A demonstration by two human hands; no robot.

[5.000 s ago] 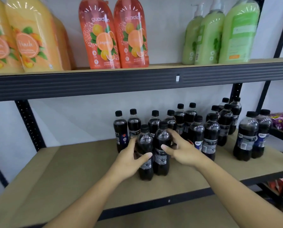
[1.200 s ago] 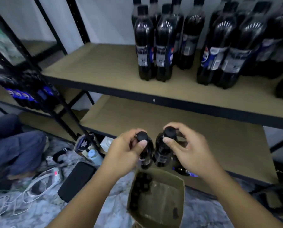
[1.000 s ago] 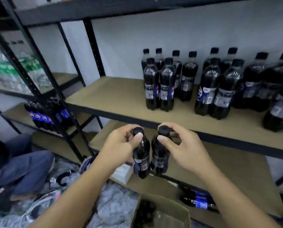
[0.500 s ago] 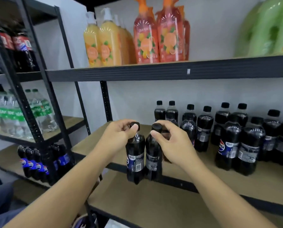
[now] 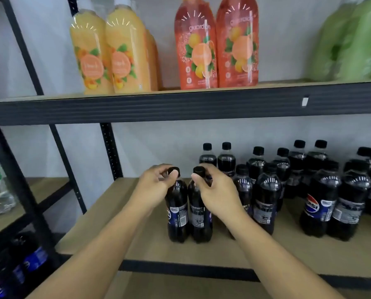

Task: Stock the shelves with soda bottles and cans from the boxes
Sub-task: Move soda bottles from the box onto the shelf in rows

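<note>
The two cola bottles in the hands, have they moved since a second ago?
Yes. The two bottles hung below the shelf's front edge; now they are up over its board, behind that edge.

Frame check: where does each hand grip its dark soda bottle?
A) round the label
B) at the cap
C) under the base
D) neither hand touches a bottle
B: the left hand pinches the cap of the left bottle, the right hand the cap of the right bottle; the labels show below the hands.
</note>
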